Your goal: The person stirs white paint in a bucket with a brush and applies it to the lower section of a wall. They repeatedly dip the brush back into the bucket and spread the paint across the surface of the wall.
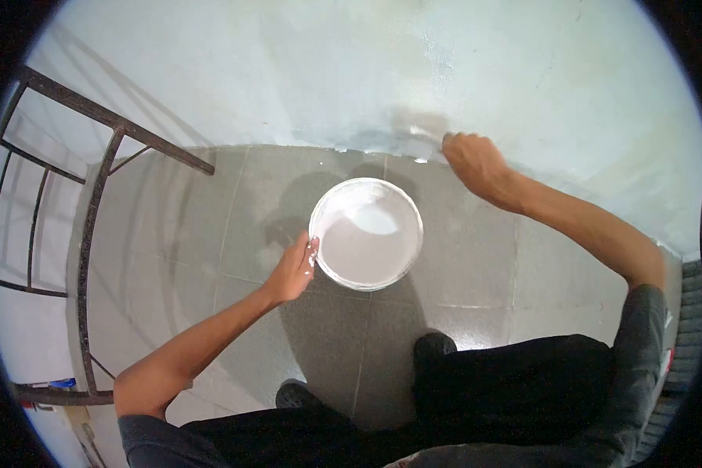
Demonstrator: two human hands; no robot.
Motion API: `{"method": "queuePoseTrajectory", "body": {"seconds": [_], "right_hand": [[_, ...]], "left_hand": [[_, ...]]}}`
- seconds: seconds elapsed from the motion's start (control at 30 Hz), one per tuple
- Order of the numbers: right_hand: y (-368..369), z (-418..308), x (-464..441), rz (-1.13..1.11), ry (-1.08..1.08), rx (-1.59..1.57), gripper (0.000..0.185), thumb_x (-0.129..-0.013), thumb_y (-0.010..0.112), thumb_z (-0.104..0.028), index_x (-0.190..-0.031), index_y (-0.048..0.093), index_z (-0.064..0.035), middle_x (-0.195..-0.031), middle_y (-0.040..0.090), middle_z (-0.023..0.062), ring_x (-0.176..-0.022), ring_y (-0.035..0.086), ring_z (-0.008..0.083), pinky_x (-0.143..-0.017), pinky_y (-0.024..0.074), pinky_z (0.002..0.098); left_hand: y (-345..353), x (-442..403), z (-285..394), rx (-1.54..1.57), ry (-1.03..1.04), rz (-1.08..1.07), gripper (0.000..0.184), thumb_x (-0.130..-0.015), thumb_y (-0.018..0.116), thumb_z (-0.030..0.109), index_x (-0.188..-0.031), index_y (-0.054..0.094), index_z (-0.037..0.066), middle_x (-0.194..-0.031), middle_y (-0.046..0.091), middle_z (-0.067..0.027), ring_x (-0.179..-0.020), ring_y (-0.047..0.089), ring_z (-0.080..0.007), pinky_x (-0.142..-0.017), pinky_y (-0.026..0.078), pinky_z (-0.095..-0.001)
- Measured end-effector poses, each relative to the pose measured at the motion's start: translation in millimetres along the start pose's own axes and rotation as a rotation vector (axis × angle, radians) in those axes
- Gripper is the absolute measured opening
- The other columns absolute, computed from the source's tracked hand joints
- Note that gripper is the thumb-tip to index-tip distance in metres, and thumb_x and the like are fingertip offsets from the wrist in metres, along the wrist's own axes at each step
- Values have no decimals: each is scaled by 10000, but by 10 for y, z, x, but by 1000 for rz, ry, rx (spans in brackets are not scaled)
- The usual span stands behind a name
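While the left hand (295, 269) grasps the bucket (335, 204) by its left side, the right hand (480, 165), beyond and right of it, clutches a blurred tool (433, 143) near the wall (327, 70).

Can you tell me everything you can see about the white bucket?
The bucket is round, white and plastic-looking, open at the top, with white smears around its rim. Pale, smooth-looking stuff lies inside, with a brighter white patch toward the wall side. Its opening faces up at the camera, near the picture's middle, over the grey tiled floor. The person's left hand holds its left side. I can't tell whether its bottom touches the floor.
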State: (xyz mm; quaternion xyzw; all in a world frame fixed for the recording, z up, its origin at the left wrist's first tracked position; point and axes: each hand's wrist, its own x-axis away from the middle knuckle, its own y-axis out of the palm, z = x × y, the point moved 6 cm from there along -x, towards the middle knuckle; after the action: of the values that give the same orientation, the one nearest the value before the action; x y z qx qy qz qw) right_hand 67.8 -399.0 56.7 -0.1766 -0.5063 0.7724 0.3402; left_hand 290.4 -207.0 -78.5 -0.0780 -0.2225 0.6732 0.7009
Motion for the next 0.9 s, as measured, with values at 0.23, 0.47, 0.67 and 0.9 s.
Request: {"method": "queuePoseTrajectory", "body": {"seconds": [0.23, 0.47, 0.67, 0.9], "right_hand": [[918, -80, -261, -108, -134, -68, 75, -799, 587, -68, -813, 645, -23, -827, 650, 130, -767, 667, 254, -611, 551, 347], [1123, -57, -471, -87, -133, -137, 61, -750, 583, 7, -797, 622, 2, -837, 630, 159, -781, 654, 277, -619, 549, 353], [1152, -150, -476, -126, -125, -122, 70, -772, 578, -14, -801, 642, -9, -839, 643, 161, -793, 662, 273, -620, 553, 353], [1280, -126, -564, -172, -66, -96, 87, -805, 584, -70, -818, 661, -31, -885, 652, 138, -822, 666, 258, -636, 559, 340]], "left_hand": [[1, -6, 17, -12, -35, 1, 324, -992, 285, 305, -926, 375, 0, -622, 444, -143, -551, 471, -235, -557, 394, -376], [8, 17, 129, 48, 11, 4, 309, -993, 280, 264, -1044, 377, -24, -700, 476, -185, -621, 480, -286, -627, 392, -404], [11, 9, 100, 25, 15, 4, 282, -990, 281, 239, -1048, 378, -19, -695, 483, -185, -615, 494, -290, -613, 388, -405], [0, 16, 124, 17, 25, 3, 267, -989, 280, 230, -1024, 385, -13, -676, 477, -180, -585, 479, -274, -602, 386, -399]]}}
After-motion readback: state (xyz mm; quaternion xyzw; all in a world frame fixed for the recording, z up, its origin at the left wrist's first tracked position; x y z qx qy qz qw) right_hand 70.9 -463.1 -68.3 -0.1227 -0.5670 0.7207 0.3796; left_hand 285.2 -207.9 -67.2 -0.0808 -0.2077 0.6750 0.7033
